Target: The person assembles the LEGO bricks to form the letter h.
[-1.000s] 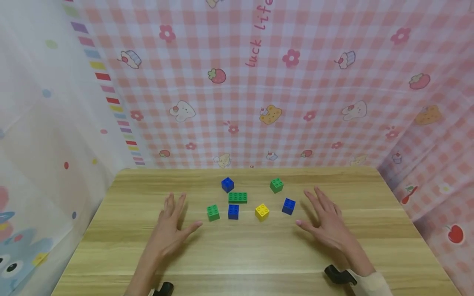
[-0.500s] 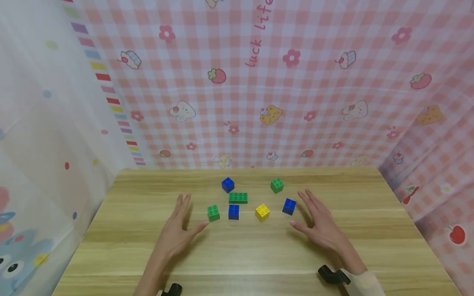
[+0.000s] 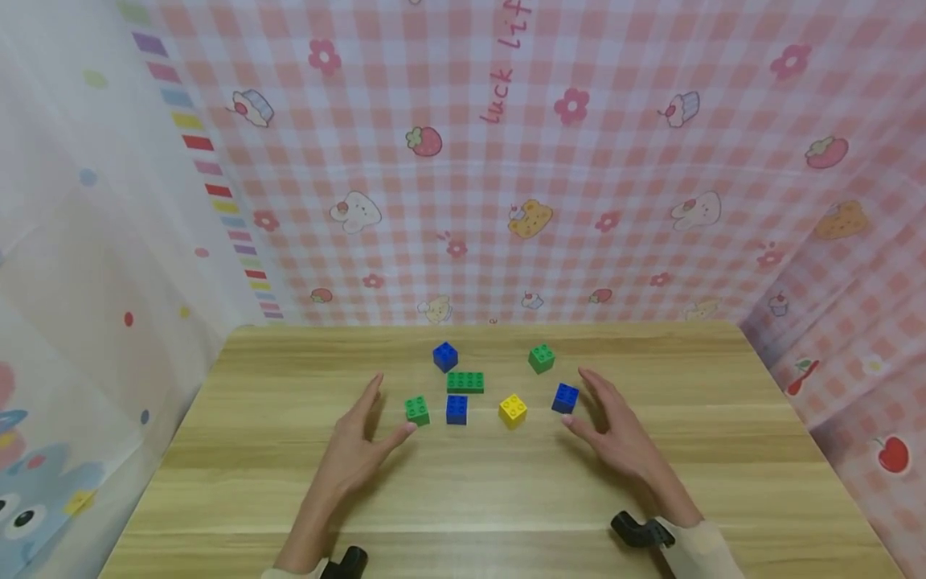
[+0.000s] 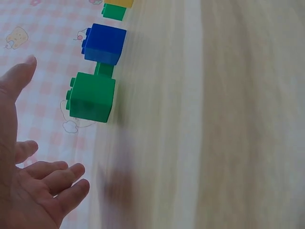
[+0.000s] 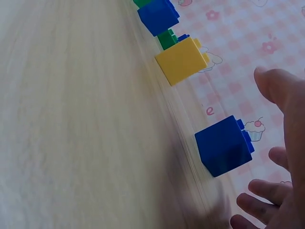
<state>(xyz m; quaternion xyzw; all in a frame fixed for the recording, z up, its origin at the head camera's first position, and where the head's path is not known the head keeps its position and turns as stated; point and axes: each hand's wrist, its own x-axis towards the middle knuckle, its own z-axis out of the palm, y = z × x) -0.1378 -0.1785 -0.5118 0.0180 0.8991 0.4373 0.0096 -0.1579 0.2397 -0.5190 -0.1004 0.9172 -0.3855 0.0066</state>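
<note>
My left hand (image 3: 350, 450) is held over the table, fingers extended and thumb spread, with the small green brick (image 3: 416, 411) nearest to it. In the left wrist view, a gap shows between the thumb (image 4: 21, 76) and that green brick (image 4: 91, 97). On the other side, my right hand (image 3: 618, 434) spreads round the outer side of a blue brick (image 3: 565, 399), its thumb close to the front. The right wrist view shows that blue brick (image 5: 224, 145) apart from the fingers (image 5: 259, 207). Neither hand holds anything.
Between the hands stand a blue brick (image 3: 456, 410), a yellow brick (image 3: 513, 411) and a long green brick (image 3: 465, 382). Farther back are another blue brick (image 3: 445, 356) and a green one (image 3: 541, 359). Patterned cloth (image 3: 463, 185) hangs behind the wooden table (image 3: 477, 498).
Both hands have moved inward, the left to the right and the right to the left, nearing the outer bricks. The bricks keep their places; the head view has tilted slightly.
</note>
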